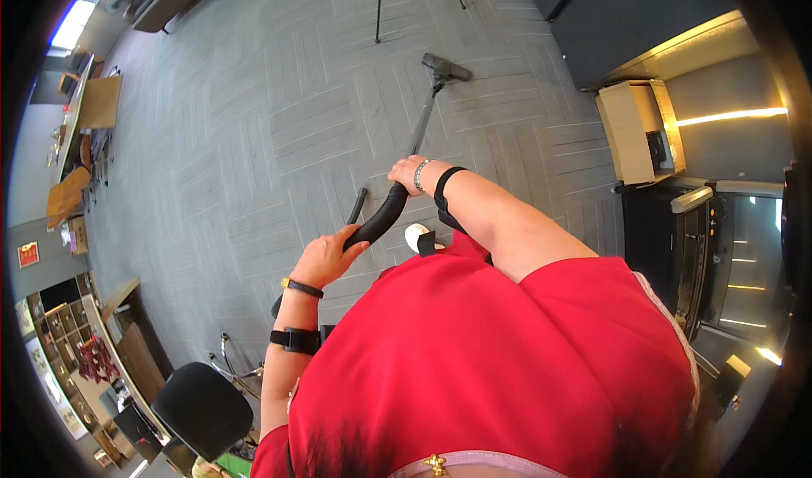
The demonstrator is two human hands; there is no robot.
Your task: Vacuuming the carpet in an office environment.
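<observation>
My right hand [404, 173] grips a vacuum cleaner at the top of its metal wand [423, 120], where the black flexible hose [382, 217] joins it. The dark floor head [447, 68] lies flat on the gray patterned floor, ahead of me. My left hand [334, 254] holds the hose lower down, thumb along it. Another dark tube [358, 203] shows behind the hose; its full shape is hidden. A white shoe [417, 236] is below my red top. The vacuum's body cannot be made out.
A black tripod [378, 17] stands ahead. At right are a dark cabinet [643, 13], a cardboard box [623, 131] and dark glossy appliances [740, 258]. Desks with chairs [72, 190] line the left; a black chair [203, 406] and shelving [63, 326] sit at lower left.
</observation>
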